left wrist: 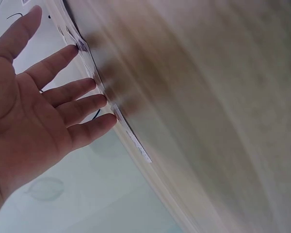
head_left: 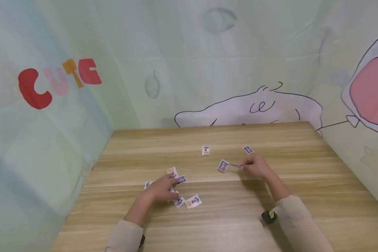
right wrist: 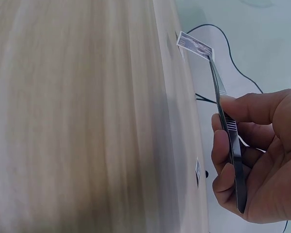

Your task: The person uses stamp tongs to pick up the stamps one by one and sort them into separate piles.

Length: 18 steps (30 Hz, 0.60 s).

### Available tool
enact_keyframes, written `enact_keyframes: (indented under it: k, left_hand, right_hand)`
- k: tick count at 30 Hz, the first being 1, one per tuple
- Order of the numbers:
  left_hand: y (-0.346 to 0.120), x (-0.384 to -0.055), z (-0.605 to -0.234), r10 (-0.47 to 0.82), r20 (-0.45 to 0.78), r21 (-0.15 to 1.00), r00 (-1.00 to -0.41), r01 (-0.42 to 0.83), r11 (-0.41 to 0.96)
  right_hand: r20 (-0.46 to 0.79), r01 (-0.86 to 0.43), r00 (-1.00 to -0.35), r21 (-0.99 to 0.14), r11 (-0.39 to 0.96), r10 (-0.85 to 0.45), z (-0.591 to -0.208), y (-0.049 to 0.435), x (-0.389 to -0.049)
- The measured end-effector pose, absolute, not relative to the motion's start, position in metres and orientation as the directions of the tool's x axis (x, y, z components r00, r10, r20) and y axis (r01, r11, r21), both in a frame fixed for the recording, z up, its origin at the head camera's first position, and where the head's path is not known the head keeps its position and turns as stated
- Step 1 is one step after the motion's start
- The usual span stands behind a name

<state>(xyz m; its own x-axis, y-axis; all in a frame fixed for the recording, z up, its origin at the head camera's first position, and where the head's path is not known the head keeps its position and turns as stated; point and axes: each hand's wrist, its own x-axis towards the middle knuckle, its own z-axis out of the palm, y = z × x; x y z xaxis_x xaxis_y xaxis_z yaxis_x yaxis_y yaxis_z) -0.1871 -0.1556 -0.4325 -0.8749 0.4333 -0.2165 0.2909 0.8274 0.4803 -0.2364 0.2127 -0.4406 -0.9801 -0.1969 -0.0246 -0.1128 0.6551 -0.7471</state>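
My right hand (head_left: pixel 257 167) pinches a pair of dark metal tweezers (right wrist: pixel 236 160) between thumb and fingers. At the tweezers' tips a small white-bordered picture card (right wrist: pixel 195 45) is held, raised off the table in the right wrist view. With fingers spread and fairly straight, my left hand (head_left: pixel 160 188) rests its fingertips on a loose group of small picture cards at the left. Around it show a purple-grey card (head_left: pixel 181 180), a coloured card (head_left: pixel 193 202) and a card by the thumb (head_left: pixel 178 202); the hand partly covers others.
Farther back on the wood-grain table (head_left: pixel 226 224) lie a coloured card (head_left: pixel 206 150) and, to its right, a purple-grey card (head_left: pixel 248 149). A printed curtain (head_left: pixel 138 52) stands behind and beside the table. A black wrist device (head_left: pixel 269 217) sits by the right sleeve.
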Motion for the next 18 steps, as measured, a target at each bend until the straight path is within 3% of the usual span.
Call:
enact_keyframes:
  k: [9, 18]
  left_hand:
    - [-0.154, -0.184, -0.434, 0.441, -0.215, 0.502, -0.872, 0.289, 0.816]
    - [-0.154, -0.182, -0.434, 0.434, -0.211, 0.501, -0.876, 0.284, 0.817]
  right_hand:
    - [-0.086, -0.025, -0.987, -0.75, 0.661, -0.134, -0.444, 0.231, -0.241]
    - [-0.077, -0.023, -0.99, -0.743, 0.669, -0.119, -0.444, 0.249, -0.245]
